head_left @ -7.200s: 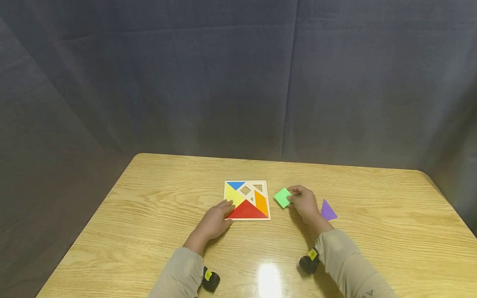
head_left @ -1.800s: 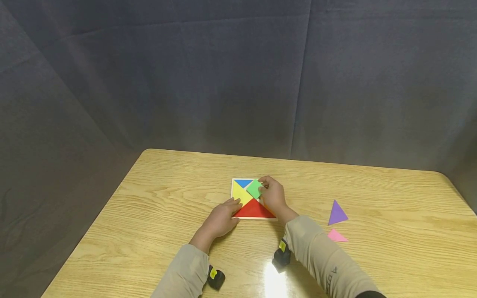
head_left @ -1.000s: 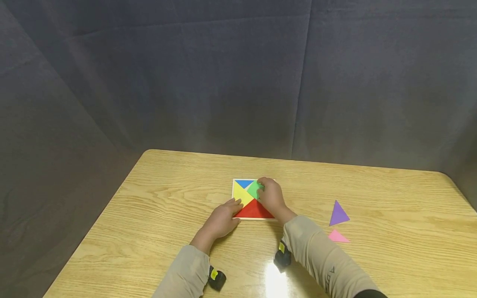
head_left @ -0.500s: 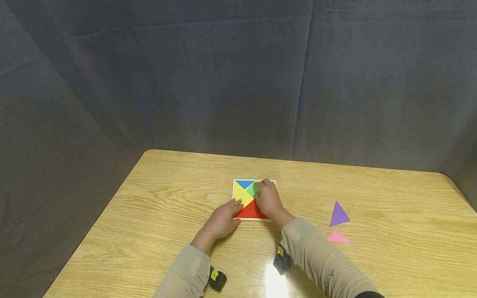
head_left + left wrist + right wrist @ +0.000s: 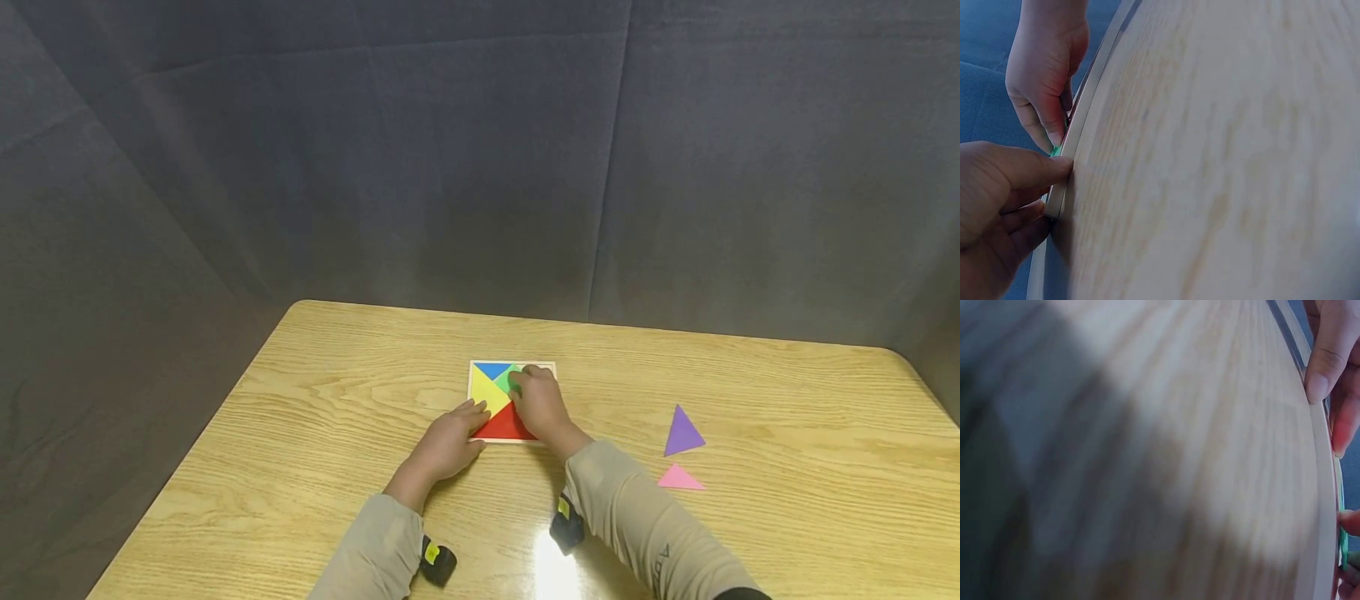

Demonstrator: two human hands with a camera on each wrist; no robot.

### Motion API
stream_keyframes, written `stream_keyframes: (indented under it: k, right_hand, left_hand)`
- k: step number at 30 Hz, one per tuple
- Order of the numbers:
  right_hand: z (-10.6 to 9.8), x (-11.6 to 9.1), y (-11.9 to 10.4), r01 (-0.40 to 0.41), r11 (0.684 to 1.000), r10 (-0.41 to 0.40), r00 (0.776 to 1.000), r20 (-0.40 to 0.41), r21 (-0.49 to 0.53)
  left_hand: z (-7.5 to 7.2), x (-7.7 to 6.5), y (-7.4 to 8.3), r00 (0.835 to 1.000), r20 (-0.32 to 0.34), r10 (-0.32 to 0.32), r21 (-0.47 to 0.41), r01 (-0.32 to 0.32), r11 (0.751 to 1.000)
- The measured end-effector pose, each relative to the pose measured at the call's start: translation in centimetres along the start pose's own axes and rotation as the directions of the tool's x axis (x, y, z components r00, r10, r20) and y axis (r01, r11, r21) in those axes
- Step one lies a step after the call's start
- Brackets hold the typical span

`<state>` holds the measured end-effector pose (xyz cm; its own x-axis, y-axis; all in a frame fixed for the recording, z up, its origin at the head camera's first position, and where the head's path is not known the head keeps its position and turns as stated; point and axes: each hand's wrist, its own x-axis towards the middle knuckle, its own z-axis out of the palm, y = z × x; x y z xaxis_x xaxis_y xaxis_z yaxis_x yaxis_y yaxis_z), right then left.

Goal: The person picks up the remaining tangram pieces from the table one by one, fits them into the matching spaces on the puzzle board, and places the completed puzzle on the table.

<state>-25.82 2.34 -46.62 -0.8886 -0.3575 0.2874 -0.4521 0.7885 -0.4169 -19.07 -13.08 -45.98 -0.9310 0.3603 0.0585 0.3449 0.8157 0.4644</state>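
Note:
A square tangram tray lies on the table with a blue triangle, a yellow triangle and a red triangle set in it. My left hand grips its near left corner; the left wrist view has the thumb of the left hand against the tray's side. Over the upper right of the tray, my right hand pinches a green square that sits between the blue and yellow pieces. The right hand hides part of the square and the tray's right side. Green edge shows between fingers in the right wrist view.
A purple triangle and a smaller pink triangle lie on the wooden table, right of the tray. A dark curtain hangs behind the table. Each wrist wears a small black camera.
My right hand has carried the green square left from the table onto the tray, then shifted slightly left, bringing the square against the blue and yellow pieces. My left hand keeps its grip.

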Motion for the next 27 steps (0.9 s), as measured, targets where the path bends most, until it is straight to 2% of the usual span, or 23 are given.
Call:
stream_keyframes:
  k: [8,27]
  right_hand:
    - [-0.03,-0.09,0.03,0.004,1.000,-0.004,1.000,0.017,-0.010]
    - [-0.20,-0.33,0.30,0.077,0.986,-0.064,0.994,0.094,-0.149]
  left_hand:
    - [-0.11,-0.11,0.14,1.000,-0.004,0.000,-0.014,0.000,1.000]
    - [-0.17,-0.06,0.32,1.000,0.001,-0.005,-0.016,0.005,1.000]
